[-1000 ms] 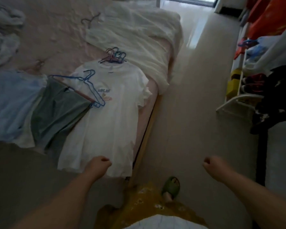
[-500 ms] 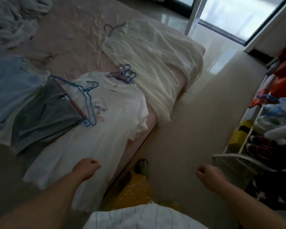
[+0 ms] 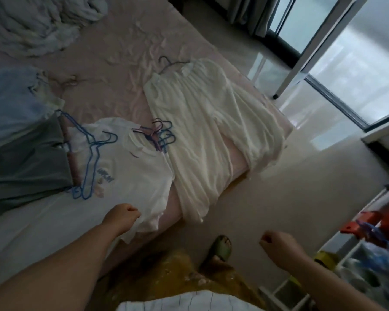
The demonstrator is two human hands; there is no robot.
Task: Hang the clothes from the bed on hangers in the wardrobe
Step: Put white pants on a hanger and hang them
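Note:
On the pink bed (image 3: 112,63) lies a white printed T-shirt (image 3: 130,176) with blue hangers (image 3: 90,151) on it. A bunch of pink and blue hangers (image 3: 160,135) sits at its collar. To the right a cream garment (image 3: 202,135) lies on a dark hanger (image 3: 166,62) and droops over the bed edge. Grey shorts (image 3: 25,162) and a light blue garment (image 3: 7,104) lie at the left. My left hand (image 3: 121,215) hovers over the T-shirt's sleeve, fingers curled, holding nothing. My right hand (image 3: 276,241) is curled and empty above the floor.
A rumpled blanket (image 3: 32,21) fills the bed's far left corner. A white shelf rack (image 3: 346,250) with shoes and bags stands at the right. Glass doors (image 3: 357,63) are ahead. My foot in a green slipper (image 3: 220,245) stands on the tiled floor beside the bed.
The view has swung right and closer to the bed, showing the glass doors. My left hand now hovers over the T-shirt's sleeve instead of its hem. Both hands stay curled and empty.

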